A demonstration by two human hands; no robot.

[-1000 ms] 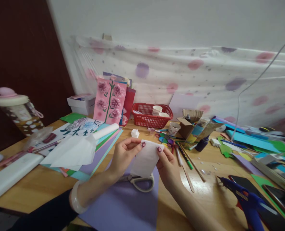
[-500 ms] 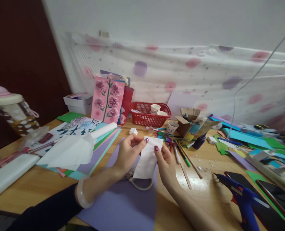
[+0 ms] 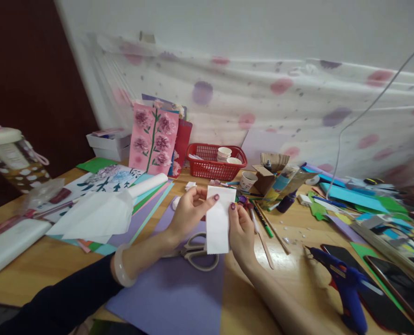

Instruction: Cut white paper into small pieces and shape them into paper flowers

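Note:
A narrow strip of white paper (image 3: 218, 232) hangs upright between my hands, above the desk. My left hand (image 3: 190, 209) pinches its upper left side, thumb in front and fingers behind. On the right edge, my right hand (image 3: 241, 232) grips the strip with its thumb against the front. Below the strip, scissors (image 3: 198, 260) with grey handles lie on a sheet of purple paper (image 3: 172, 298); the strip covers part of one handle. Behind the hands, a small white paper piece (image 3: 190, 185) rests on the table.
A red basket (image 3: 210, 174) with paper cups stands at the back, beside a pink flower picture (image 3: 152, 139). White sheets (image 3: 95, 216) and coloured papers lie left. Right are brushes, a green pen (image 3: 267, 228), a blue glue gun (image 3: 342, 274) and a dark phone (image 3: 398, 288).
The white strip has turned more upright and flat toward me, and more of the scissors shows beside it. Both hands keep their hold. The whole view has shifted slightly.

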